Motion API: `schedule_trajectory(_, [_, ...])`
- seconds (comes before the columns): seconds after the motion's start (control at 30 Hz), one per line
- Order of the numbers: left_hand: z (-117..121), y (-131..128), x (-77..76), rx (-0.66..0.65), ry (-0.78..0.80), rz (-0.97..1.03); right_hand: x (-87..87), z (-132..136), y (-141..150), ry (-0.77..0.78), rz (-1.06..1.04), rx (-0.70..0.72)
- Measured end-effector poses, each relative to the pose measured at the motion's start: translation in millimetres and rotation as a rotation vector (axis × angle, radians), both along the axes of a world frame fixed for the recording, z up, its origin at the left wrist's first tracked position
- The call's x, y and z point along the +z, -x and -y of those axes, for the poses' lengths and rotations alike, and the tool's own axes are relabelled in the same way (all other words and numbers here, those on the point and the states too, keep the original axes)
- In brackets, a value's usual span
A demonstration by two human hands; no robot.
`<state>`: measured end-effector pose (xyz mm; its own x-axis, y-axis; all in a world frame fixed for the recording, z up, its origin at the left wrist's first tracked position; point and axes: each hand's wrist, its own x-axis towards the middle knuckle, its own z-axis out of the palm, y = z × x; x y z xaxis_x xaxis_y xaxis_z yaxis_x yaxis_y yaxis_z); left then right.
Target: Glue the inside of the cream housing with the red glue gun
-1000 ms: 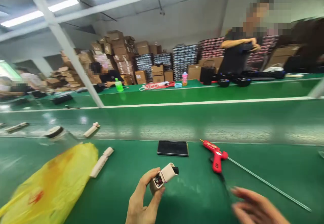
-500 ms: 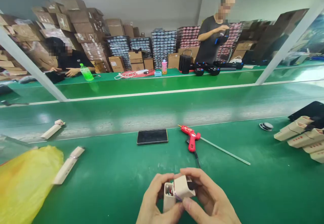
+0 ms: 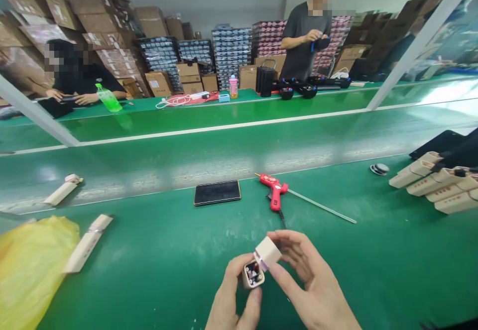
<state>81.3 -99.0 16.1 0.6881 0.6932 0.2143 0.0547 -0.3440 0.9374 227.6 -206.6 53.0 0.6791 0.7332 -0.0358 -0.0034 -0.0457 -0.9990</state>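
Low in the middle of the head view, both hands meet on one small beige device. My left hand (image 3: pixel 233 302) pinches its open body (image 3: pixel 253 274), whose end shows red and dark parts inside. My right hand (image 3: pixel 311 285) grips the beige cap piece (image 3: pixel 268 253) joined to that body. A red glue gun (image 3: pixel 275 189) lies on the green table (image 3: pixel 160 265) just beyond my hands, with a clear glue stick (image 3: pixel 321 206) running off to its right. A black phone (image 3: pixel 217 192) lies flat to the left of the gun.
Several finished beige devices (image 3: pixel 433 185) are stacked at the right edge. Two more (image 3: pixel 86 243) (image 3: pixel 62 190) lie at the left near a yellow plastic bag (image 3: pixel 26 270). A small round part (image 3: pixel 379 168) sits right of the glue stick. Two people work at the far bench (image 3: pixel 224 102).
My right hand came in and took hold of the cap end of the device, which my left hand alone held before. The view swung right and down, bringing the stacked devices into sight.
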Motion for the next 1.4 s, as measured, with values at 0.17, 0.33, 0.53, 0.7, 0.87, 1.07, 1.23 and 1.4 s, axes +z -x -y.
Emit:
schedule_trajectory(0.17, [-4, 4, -37.4, 0.051, -0.036, -0.090, -21.8, 12, 4, -0.020, 0.654, -0.061])
schedule_trajectory(0.33, [-16, 6, -38.9, -0.063, -0.316, -0.020, -22.6, 13, 13, 0.017, 0.818, 0.137])
schedule_trajectory(0.53, [-24, 0, -15.7, -0.051, -0.645, 0.068, -30.0, 10, 14, 0.004, 1.105, 0.141])
schedule_trajectory(0.7, [-25, -2, -20.4, -0.059, -0.751, 0.112, -35.4, 9, 17, 0.026, 1.264, 0.100])
schedule_trajectory(0.87, [-28, 3, -23.2, -0.095, -0.860, 0.105, -39.8, 6, 24, 0.057, 1.382, 0.047])
schedule_trajectory(1.07, [-26, 22, -37.5, -0.182, -0.879, -0.003, -40.4, 4, 33, 0.072, 1.464, 0.004])
schedule_trajectory(1.23, [-15, 26, -37.0, -0.071, -0.766, -0.026, -38.9, 4, 37, 0.090, 1.520, 0.009])
schedule_trajectory(1.4, [-14, 26, -27.2, -0.104, -0.830, -0.055, -34.2, 3, 36, 0.107, 1.574, 0.020])
